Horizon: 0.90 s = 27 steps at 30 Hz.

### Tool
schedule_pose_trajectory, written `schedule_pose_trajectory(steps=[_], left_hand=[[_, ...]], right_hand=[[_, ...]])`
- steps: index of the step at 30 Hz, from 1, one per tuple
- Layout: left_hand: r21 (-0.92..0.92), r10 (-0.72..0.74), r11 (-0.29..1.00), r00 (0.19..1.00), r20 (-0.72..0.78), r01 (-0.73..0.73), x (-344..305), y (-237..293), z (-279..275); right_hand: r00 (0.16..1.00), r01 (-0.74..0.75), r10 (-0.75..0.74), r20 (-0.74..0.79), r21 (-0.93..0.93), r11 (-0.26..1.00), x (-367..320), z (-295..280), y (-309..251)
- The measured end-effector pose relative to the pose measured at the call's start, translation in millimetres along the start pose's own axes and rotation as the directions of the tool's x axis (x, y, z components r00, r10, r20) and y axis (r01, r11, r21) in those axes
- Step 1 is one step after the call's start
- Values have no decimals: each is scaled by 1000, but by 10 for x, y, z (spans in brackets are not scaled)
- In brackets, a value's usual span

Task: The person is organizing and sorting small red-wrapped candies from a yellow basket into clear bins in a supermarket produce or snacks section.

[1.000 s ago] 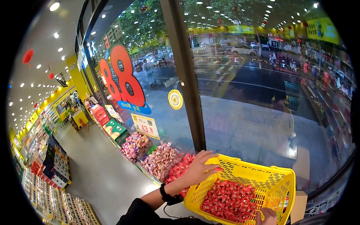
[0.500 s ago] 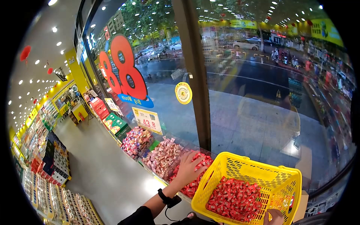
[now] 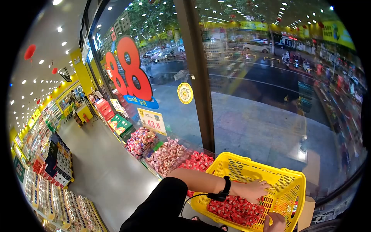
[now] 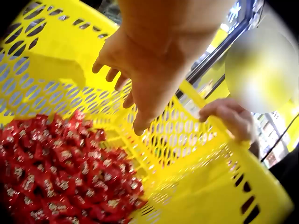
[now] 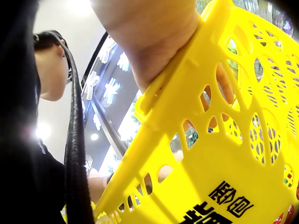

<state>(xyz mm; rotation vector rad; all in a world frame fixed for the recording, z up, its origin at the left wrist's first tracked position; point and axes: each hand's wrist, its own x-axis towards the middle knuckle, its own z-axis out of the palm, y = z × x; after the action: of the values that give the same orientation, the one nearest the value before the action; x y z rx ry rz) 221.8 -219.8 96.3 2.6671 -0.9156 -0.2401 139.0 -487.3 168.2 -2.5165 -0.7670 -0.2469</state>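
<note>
In the head view a yellow basket [image 3: 266,170] holds a heap of red-wrapped candies [image 3: 235,210]. The left hand [image 3: 251,190], a black band on its wrist, is over the heap inside the basket, fingers spread. The left wrist view shows that hand [image 4: 145,74] above the candies [image 4: 60,172] with nothing in its fingers. My right hand [image 3: 275,222] grips the basket's near right rim. Seen from the right wrist, this hand [image 5: 154,42] lies over the rim, its fingers partly visible through the holes of the basket [image 5: 187,154].
Left of the basket, bins of red candies [image 3: 199,160], pink candies [image 3: 166,154] and mixed candies [image 3: 140,142] line the window. A price sign [image 3: 152,121] stands behind them. A cardboard box [image 3: 307,212] is right of the basket. Shelves [image 3: 63,201] stand across the aisle.
The left hand has moved right, from above the bin of red candies to inside the basket. The right hand has stayed at the basket's rim.
</note>
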Motion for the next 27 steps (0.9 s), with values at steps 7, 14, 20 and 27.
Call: schedule_pose_trajectory(steps=[7,14,20,27], left_hand=[[206,-131,977,926,354,59,-198,-677,1273],[419,-165,906,871,464,-51,29,-471,1168],[366,-34,929,970,242,-58,108,-388,936],[122,82,990,992,-99,-70,-442,306,-452]], right_hand=[[1000,-1,-1,17,69,998,-12,-3,50],[997,79,-78,-7,80,994,17,42,104],[994,111,-111,-14,139,984,22,83,141],[994,106,-101,-41,147,983,-57,248,312]])
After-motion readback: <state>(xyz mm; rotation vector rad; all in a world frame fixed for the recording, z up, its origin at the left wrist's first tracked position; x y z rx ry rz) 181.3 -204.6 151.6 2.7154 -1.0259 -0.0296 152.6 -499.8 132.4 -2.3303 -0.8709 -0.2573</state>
